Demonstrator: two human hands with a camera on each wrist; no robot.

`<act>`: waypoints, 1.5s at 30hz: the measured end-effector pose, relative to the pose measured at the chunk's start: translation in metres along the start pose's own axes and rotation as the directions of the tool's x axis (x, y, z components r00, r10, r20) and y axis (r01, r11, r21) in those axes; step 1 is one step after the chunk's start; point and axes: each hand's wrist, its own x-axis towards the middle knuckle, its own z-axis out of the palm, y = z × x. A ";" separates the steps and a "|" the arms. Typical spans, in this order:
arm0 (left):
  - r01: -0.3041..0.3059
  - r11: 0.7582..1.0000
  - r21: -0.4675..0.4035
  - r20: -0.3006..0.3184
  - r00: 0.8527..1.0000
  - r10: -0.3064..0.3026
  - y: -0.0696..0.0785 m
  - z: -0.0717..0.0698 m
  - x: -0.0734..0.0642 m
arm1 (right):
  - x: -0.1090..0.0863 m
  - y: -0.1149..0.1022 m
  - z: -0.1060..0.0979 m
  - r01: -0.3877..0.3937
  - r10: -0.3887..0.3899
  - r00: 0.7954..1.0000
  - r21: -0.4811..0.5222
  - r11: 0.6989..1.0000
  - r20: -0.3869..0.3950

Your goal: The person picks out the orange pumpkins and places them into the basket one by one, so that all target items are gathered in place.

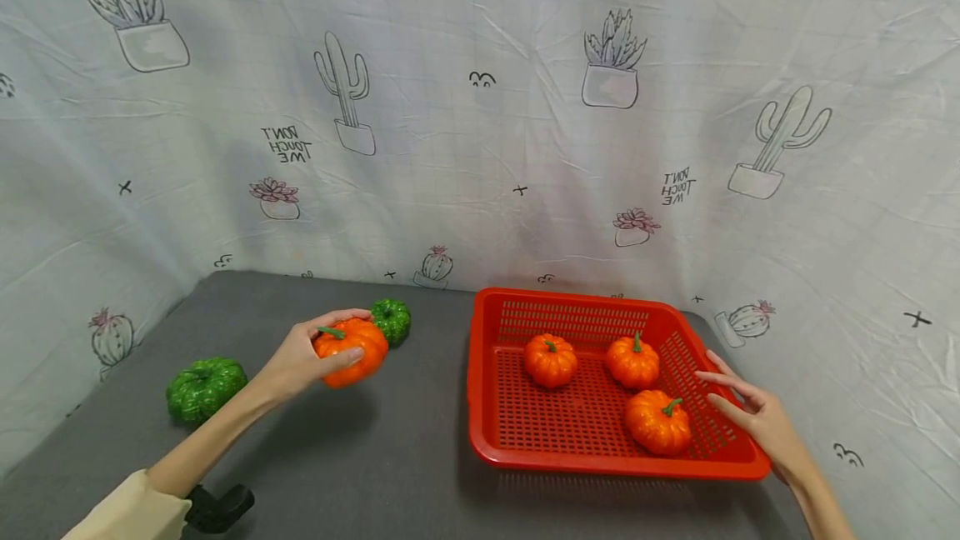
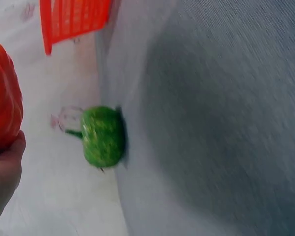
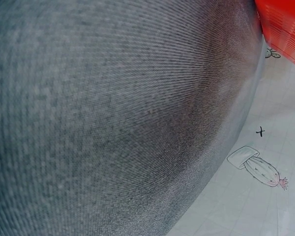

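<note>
In the head view my left hand (image 1: pixel 311 352) grips an orange pumpkin (image 1: pixel 352 352) with a green stem, held above the grey table surface. The left wrist view shows part of that orange pumpkin (image 2: pixel 2 98) with the thumb against it. My right hand (image 1: pixel 757 415) rests at the right rim of a red plastic basket (image 1: pixel 480 390), its fingers loosely extended. Inside the basket sit three orange pumpkins: one at the left (image 1: pixel 551 361), one at the back right (image 1: pixel 633 362) and one at the front right (image 1: pixel 657 422). The right hand is out of the right wrist view.
A green pumpkin (image 1: pixel 206 390) lies on the table at the left, beyond the left forearm. Another green pumpkin (image 1: pixel 391 321) stands behind the held one. A white curtain (image 1: pixel 480 107) with cactus drawings borders the grey table (image 1: pixel 420 457). A black strap-like object (image 1: pixel 217 509) is at the left wrist.
</note>
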 end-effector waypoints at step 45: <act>-0.052 0.955 -0.292 0.282 0.949 0.138 0.039 0.147 0.075 | 0.002 0.002 0.001 -0.022 0.022 1.000 0.023 1.000 -0.015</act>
